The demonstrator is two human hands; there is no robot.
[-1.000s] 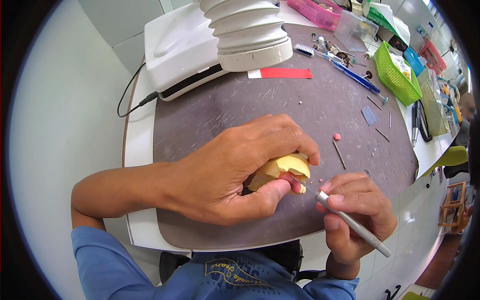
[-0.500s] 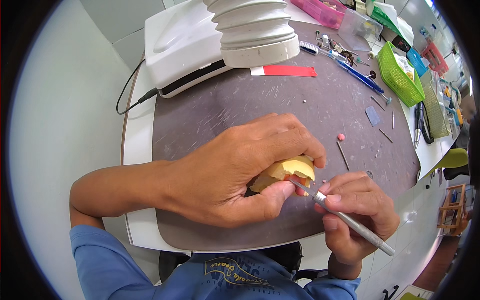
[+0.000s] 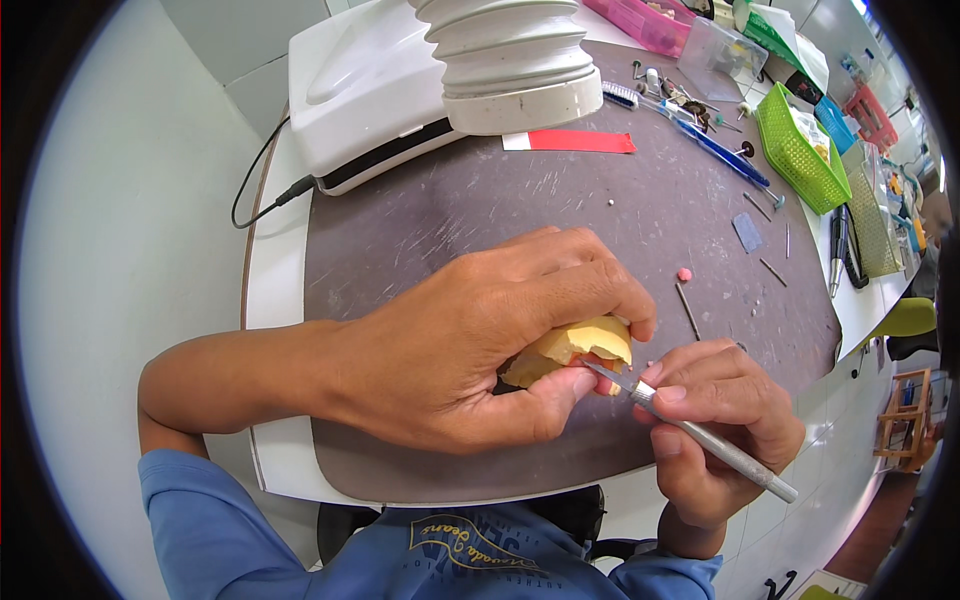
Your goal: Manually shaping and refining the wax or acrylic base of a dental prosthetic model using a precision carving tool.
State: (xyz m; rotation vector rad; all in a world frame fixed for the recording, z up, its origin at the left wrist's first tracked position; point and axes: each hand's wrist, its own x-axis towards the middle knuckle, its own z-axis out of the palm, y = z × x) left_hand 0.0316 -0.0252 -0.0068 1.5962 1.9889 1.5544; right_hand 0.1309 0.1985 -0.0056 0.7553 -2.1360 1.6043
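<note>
My left hand (image 3: 510,335) is closed around a yellow plaster dental model (image 3: 572,345), its fingers over the far side and its thumb along the near edge. Pinkish-red material (image 3: 604,383) shows in the model's hollow beside the thumb tip. In my right hand (image 3: 725,425) is a metal craft knife (image 3: 715,447), gripped like a pen with its handle slanting down to the right. The blade reaches into the hollow, close to the left thumb; its very tip is hard to make out. Part of the model is hidden by my left palm and fingers.
A ribbed white hose (image 3: 510,60) hangs over the brown mat (image 3: 430,235), near a white machine (image 3: 370,90). Beyond lie a red strip (image 3: 580,141), a blue-handled brush (image 3: 715,150) and several small burs. A green basket (image 3: 800,150) stands right; a pink ball (image 3: 684,274) sits nearer.
Both hands, with the model and craft knife, have shifted very slightly to the right. The grips look the same, and the blade stays at the hollow.
</note>
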